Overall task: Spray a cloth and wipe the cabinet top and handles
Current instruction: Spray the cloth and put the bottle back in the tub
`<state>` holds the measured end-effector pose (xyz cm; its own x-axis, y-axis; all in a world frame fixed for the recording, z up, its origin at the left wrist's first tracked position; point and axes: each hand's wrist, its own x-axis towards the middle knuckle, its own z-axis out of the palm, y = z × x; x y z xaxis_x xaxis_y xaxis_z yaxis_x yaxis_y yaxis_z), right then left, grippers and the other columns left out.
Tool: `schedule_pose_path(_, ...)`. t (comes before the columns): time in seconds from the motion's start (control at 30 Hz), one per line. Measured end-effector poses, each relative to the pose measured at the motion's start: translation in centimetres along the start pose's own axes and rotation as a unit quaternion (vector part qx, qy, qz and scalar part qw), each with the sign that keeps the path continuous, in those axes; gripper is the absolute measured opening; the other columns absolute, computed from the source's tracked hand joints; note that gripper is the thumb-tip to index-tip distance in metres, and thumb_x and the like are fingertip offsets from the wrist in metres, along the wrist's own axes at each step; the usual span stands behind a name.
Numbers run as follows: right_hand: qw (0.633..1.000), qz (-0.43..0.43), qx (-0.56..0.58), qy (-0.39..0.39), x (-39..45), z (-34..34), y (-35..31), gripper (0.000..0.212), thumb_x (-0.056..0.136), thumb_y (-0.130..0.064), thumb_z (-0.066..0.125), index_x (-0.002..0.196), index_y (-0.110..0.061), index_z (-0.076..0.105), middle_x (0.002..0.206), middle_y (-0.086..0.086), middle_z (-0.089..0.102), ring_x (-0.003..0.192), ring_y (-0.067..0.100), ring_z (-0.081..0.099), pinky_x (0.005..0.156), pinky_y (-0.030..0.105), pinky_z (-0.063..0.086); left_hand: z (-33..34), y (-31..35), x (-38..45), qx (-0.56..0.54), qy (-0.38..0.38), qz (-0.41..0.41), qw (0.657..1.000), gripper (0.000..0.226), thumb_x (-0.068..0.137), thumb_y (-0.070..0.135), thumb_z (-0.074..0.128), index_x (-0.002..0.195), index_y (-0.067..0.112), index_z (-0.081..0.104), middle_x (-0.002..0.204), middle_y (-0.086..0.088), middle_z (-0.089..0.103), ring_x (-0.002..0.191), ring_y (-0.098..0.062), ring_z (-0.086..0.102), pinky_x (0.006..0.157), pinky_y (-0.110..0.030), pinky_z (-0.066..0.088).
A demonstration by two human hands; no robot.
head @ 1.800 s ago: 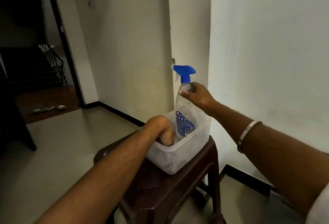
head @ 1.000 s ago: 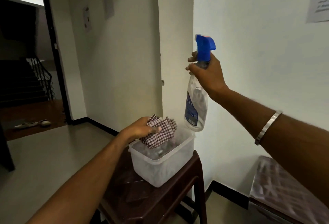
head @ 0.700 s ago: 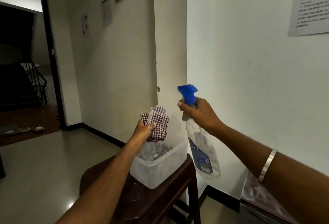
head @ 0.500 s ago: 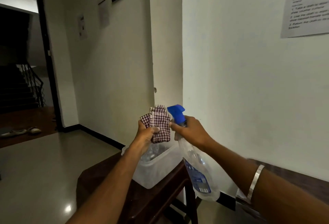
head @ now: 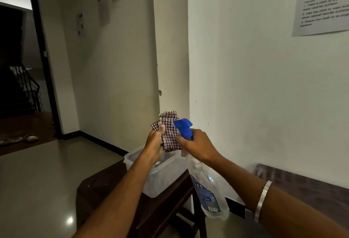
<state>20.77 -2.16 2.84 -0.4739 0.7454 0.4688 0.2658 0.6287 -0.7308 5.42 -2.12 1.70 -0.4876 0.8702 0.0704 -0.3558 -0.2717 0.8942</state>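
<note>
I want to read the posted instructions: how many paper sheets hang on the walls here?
3. One large printed sheet on the right wall, cut off by the frame; two smaller sheets on the far left wall, one beside the black fitting and one lower left of it. Others may lie outside the frame.

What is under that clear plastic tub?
The tub sits on a dark brown stool. Below the stool, only its legs and grey floor show; the left arm covers part of the seat.
</note>
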Motion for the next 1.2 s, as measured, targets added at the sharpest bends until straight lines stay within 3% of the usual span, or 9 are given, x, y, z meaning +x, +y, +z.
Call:
schedule_pose_path(0.3, 1.000, -0.022, -0.002, 0.005, 0.1, 0.4, -0.3, 0.015, 0.091, -0.022, 0.058, 0.079, -0.014, 0.053, 0.062, -0.004, 0.049, 0.055, 0.007, 0.045, 0.056, 0.012, 0.038, 0.1, 0.1, -0.6, -0.004, 0.004, -0.037, 0.999, 0.033, 0.100, 0.017, 0.041, 0.125, 0.003, 0.057, 0.097, -0.010, 0.068, 0.083, -0.024, 0.066, 0.064, -0.038, 0.052)
schedule_pose_path(0.47, 0.999, -0.015, -0.001, 0.037, 0.3, -0.4, 0.5, 0.015, 0.091, -0.025, 0.059, 0.082, -0.015, 0.055, 0.067, -0.001, 0.053, 0.057, 0.008, 0.047, 0.057, 0.013, 0.039, -0.1, 0.1, -0.7, -0.004, -0.011, -0.042, 0.999, 0.033, 0.100, 0.018, 0.040, 0.124, 0.004, 0.057, 0.113, -0.016, 0.066, 0.090, -0.029, 0.065, 0.073, -0.044, 0.053)
schedule_pose_path(0.6, 0.999, -0.001, 0.000, 0.054, 0.4, -1.1, 1.1, 0.014, 0.091, -0.024, 0.059, 0.086, -0.011, 0.056, 0.067, -0.003, 0.054, 0.053, 0.007, 0.052, 0.054, 0.009, 0.040, 0.0, 0.2, -0.8, -0.005, -0.019, -0.042, 0.999, 0.027, 0.101, 0.018, 0.039, 0.111, 0.006, 0.061, 0.120, -0.019, 0.064, 0.092, -0.030, 0.065, 0.081, -0.047, 0.051)
schedule_pose_path(0.73, 0.999, -0.004, 0.003, 0.051, 0.3, -1.7, 1.3, 0.013, 0.092, -0.019, 0.058, 0.084, -0.009, 0.055, 0.063, -0.003, 0.052, 0.046, -0.009, 0.054, 0.048, 0.001, 0.039, 0.0, 0.3, -1.0, -0.005, -0.016, -0.043, 0.999, 0.033, 0.101, 0.016, 0.037, 0.126, 0.002, 0.054, 0.123, -0.019, 0.062, 0.108, -0.035, 0.060, 0.086, -0.049, 0.049)
schedule_pose_path(0.8, 0.998, -0.007, 0.003, 0.058, 0.2, -1.7, 1.5, 0.013, 0.092, -0.020, 0.059, 0.086, -0.009, 0.055, 0.064, -0.004, 0.051, 0.047, -0.009, 0.054, 0.048, 0.001, 0.039, 0.0, 0.3, -1.0, -0.006, -0.013, -0.044, 0.999, 0.034, 0.101, 0.016, 0.038, 0.128, 0.002, 0.054, 0.126, -0.020, 0.061, 0.112, -0.037, 0.060, 0.088, -0.050, 0.049)
schedule_pose_path(0.93, 0.999, -0.014, 0.000, 0.037, -0.5, -1.3, 1.5, 0.014, 0.092, -0.021, 0.059, 0.086, -0.008, 0.056, 0.063, -0.004, 0.052, 0.047, -0.005, 0.054, 0.051, 0.003, 0.041, 0.0, 0.3, -0.9, 0.002, -0.008, -0.045, 0.999, 0.029, 0.101, 0.018, 0.038, 0.116, 0.004, 0.059, 0.119, -0.019, 0.064, 0.094, -0.031, 0.064, 0.082, -0.048, 0.051)
schedule_pose_path(1.07, 1.000, -0.025, -0.007, -0.017, -1.3, -0.3, 1.2, 0.014, 0.090, -0.019, 0.059, 0.078, -0.013, 0.055, 0.060, -0.004, 0.052, 0.047, -0.006, 0.052, 0.050, 0.005, 0.040, 0.2, 0.2, -0.9, 0.002, 0.010, -0.043, 0.999, 0.030, 0.100, 0.019, 0.042, 0.121, 0.003, 0.057, 0.101, -0.012, 0.067, 0.083, -0.026, 0.065, 0.068, -0.041, 0.054)
schedule_pose_path(1.2, 1.000, -0.028, -0.004, -0.012, -1.5, 0.0, 1.2, 0.016, 0.090, -0.019, 0.059, 0.075, -0.018, 0.052, 0.060, -0.004, 0.053, 0.047, -0.005, 0.053, 0.050, 0.005, 0.040, 0.4, 0.4, -1.2, 0.002, 0.010, -0.040, 0.999, 0.029, 0.101, 0.018, 0.041, 0.120, 0.003, 0.057, 0.107, -0.013, 0.065, 0.082, -0.025, 0.064, 0.069, -0.040, 0.054)
